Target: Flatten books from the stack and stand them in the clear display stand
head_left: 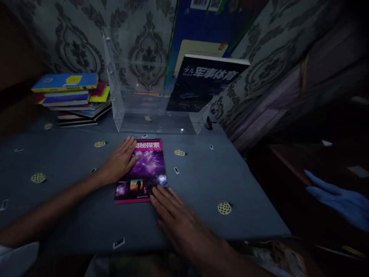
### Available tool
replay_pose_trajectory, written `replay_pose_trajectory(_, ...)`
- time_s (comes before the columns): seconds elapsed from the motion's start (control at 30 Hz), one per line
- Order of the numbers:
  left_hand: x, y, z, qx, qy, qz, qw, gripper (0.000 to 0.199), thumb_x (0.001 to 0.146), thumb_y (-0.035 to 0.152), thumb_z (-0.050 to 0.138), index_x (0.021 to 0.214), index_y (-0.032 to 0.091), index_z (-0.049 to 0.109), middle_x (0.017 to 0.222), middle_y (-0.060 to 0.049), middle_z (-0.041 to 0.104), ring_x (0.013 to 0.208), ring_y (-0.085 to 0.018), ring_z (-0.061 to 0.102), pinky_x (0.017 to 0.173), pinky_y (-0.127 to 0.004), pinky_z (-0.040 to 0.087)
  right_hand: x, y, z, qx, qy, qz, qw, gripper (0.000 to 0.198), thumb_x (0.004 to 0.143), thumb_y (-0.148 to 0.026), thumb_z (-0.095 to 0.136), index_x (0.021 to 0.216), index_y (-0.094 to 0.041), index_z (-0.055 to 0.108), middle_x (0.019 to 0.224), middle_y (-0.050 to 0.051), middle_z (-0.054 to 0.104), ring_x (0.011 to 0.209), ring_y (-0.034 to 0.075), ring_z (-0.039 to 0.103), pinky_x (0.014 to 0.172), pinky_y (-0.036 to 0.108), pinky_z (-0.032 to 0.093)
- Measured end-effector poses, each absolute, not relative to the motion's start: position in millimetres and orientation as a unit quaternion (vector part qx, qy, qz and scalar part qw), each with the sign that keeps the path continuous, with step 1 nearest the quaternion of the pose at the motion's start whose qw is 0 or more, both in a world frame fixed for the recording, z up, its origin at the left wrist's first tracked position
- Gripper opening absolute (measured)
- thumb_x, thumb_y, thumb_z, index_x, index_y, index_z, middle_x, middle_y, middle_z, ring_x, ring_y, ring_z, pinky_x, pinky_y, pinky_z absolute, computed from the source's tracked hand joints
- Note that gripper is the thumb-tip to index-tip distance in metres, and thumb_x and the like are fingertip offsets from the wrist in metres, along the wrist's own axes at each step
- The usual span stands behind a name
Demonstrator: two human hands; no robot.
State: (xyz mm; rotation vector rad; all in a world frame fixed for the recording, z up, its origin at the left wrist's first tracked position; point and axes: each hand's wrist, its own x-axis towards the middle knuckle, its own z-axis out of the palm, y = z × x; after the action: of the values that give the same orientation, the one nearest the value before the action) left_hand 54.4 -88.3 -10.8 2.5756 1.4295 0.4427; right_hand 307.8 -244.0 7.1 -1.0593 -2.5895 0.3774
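A thin purple book (148, 163) with a pink border lies face up on the cloth-covered table (196, 200). My left hand (119, 161) rests on its upper left edge, fingers stretched out flat. At the book's lower right corner, the extended fingertips of my right hand (175, 211) touch the cover. Neither hand grips anything. Behind the book stands a clear acrylic rack (155, 122). A dark blue book (198, 84) leans upright in its right part, in front of a larger blue book or board (213, 27).
At the back left is a stack of several books (72, 100), a blue one on top. A small dark object (210, 123) sits beside the rack's right end. Patterned curtain (77, 42) hangs behind. Something blue and glove-like (340, 198) shows beyond the table's right edge.
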Motion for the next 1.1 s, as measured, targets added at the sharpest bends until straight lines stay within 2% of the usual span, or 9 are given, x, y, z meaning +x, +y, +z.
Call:
replay_pose_trajectory(0.13, 49, -80, -4, 0.868, 0.460, 0.146, 0.115, 0.069, 0.102, 0.056, 0.028, 0.152, 0.010, 0.037, 0.162, -0.017, 0.032, 0.153, -0.027, 0.022, 0.124, -0.051, 0.022, 297, -241, 10, -0.357, -0.913, 0.143, 0.140, 0.049, 0.103, -0.022, 0.044, 0.150, -0.010, 0.042, 0.159, 0.012, 0.038, 0.150, 0.022, 0.031, 0.124, 0.043, 0.031)
replay_pose_trajectory(0.27, 50, -75, -1, 0.871, 0.456, 0.146, 0.108, 0.068, 0.101, 0.055, 0.030, 0.149, 0.008, 0.041, 0.159, -0.019, 0.037, 0.152, -0.028, 0.027, 0.124, -0.050, 0.024, 300, -223, 17, -0.362, -0.906, 0.174, 0.137, 0.044, 0.105, -0.031, 0.043, 0.145, -0.014, 0.050, 0.154, 0.009, 0.047, 0.146, 0.021, 0.039, 0.123, 0.044, 0.033)
replay_pose_trajectory(0.4, 50, -74, -3, 0.872, 0.458, 0.153, 0.072, 0.063, 0.101, 0.053, 0.030, 0.146, 0.010, 0.045, 0.156, -0.018, 0.043, 0.149, -0.028, 0.035, 0.122, -0.051, 0.027, 299, -180, 18, -0.397, -0.892, 0.154, 0.151, 0.043, 0.104, -0.034, 0.046, 0.141, -0.012, 0.054, 0.150, 0.014, 0.053, 0.146, 0.024, 0.040, 0.121, 0.045, 0.035)
replay_pose_trajectory(0.57, 53, -75, -2, 0.874, 0.463, 0.140, 0.039, 0.065, 0.102, 0.050, 0.029, 0.145, 0.005, 0.046, 0.154, -0.020, 0.044, 0.147, -0.030, 0.037, 0.121, -0.050, 0.030, 280, -104, 12, -0.431, -0.883, 0.105, 0.153, 0.041, 0.103, -0.033, 0.049, 0.141, -0.017, 0.053, 0.151, 0.016, 0.050, 0.145, 0.030, 0.038, 0.116, 0.056, 0.036)
replay_pose_trajectory(0.63, 55, -77, -1, 0.873, 0.471, 0.127, 0.028, 0.064, 0.102, 0.049, 0.029, 0.145, 0.004, 0.045, 0.154, -0.020, 0.045, 0.147, -0.030, 0.038, 0.121, -0.050, 0.031, 277, -83, 10, -0.448, -0.874, 0.093, 0.161, 0.040, 0.103, -0.032, 0.051, 0.140, -0.017, 0.055, 0.147, 0.017, 0.052, 0.139, 0.031, 0.044, 0.112, 0.055, 0.038)
replay_pose_trajectory(0.73, 58, -79, -2, 0.867, 0.484, 0.114, 0.012, 0.063, 0.103, 0.046, 0.027, 0.146, 0.003, 0.045, 0.155, -0.019, 0.044, 0.147, -0.029, 0.037, 0.121, -0.048, 0.032, 283, -70, 7, -0.459, -0.866, 0.084, 0.177, 0.038, 0.102, -0.032, 0.054, 0.135, -0.016, 0.059, 0.130, 0.015, 0.061, 0.120, 0.028, 0.054, 0.104, 0.048, 0.046)
replay_pose_trajectory(0.8, 60, -80, -4, 0.864, 0.490, 0.114, 0.000, 0.064, 0.104, 0.046, 0.024, 0.146, 0.003, 0.045, 0.154, -0.019, 0.045, 0.148, -0.029, 0.036, 0.121, -0.047, 0.032, 292, -71, 3, -0.460, -0.862, 0.081, 0.197, 0.037, 0.101, -0.032, 0.054, 0.133, -0.016, 0.061, 0.125, 0.014, 0.062, 0.114, 0.027, 0.054, 0.102, 0.045, 0.047)
replay_pose_trajectory(0.97, 61, -83, -5, 0.864, 0.490, 0.112, -0.017, 0.064, 0.104, 0.046, 0.021, 0.147, 0.004, 0.045, 0.154, -0.019, 0.045, 0.147, -0.029, 0.038, 0.120, -0.048, 0.032, 307, -77, -6, -0.448, -0.852, 0.110, 0.249, 0.037, 0.101, -0.029, 0.052, 0.134, -0.015, 0.060, 0.134, 0.014, 0.056, 0.121, 0.027, 0.048, 0.105, 0.045, 0.044)
replay_pose_trajectory(1.1, 57, -79, 0, 0.880, 0.465, 0.096, 0.001, 0.063, 0.104, 0.047, 0.025, 0.148, 0.006, 0.043, 0.156, -0.018, 0.043, 0.147, -0.028, 0.037, 0.120, -0.047, 0.033, 309, -76, -3, -0.470, -0.833, 0.133, 0.258, 0.036, 0.098, -0.025, 0.054, 0.131, -0.011, 0.063, 0.117, 0.014, 0.063, 0.107, 0.025, 0.055, 0.101, 0.043, 0.044)
